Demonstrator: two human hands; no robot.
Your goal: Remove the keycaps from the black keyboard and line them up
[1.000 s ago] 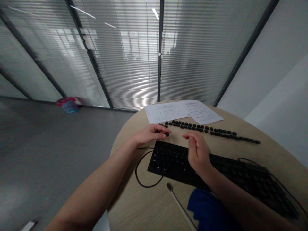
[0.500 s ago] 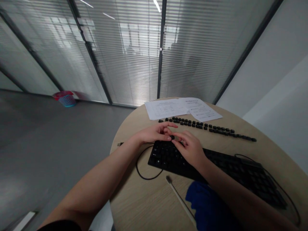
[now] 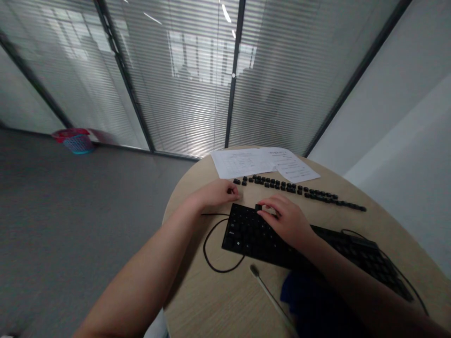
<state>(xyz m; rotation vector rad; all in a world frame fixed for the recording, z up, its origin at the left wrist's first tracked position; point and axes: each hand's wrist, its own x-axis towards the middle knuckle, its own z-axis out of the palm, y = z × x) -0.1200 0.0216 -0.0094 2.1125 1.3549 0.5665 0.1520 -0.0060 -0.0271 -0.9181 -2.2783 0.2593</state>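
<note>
A black keyboard point(image 3: 243, 230) lies across the table, several of its keys gone from the top edge. Over its upper left part, my right hand point(image 3: 287, 218) pinches a small black keycap point(image 3: 259, 207) between thumb and fingers. My left hand point(image 3: 220, 192) rests near the table beyond the keyboard's left corner, its fingers curled closed; what they hold, if anything, is hidden. Just past its fingertips, loose keycaps point(image 3: 282, 185) stand in two long rows. In front of the keyboard lies a toothbrush point(image 3: 264, 286) with a pale handle and dark bristles.
Printed papers point(image 3: 243, 162) lie at the far edge of the round wooden table point(image 3: 207, 310). A blue cloth point(image 3: 299, 291) sits under my right forearm. The keyboard's black cable point(image 3: 205, 251) loops at the left. A red and blue basket point(image 3: 79, 143) stands by the glass partition.
My left hand has moved left, away from the keycap that both hands were touching, and its fingers have curled. My right hand still has the keycap. The view has shifted slightly.
</note>
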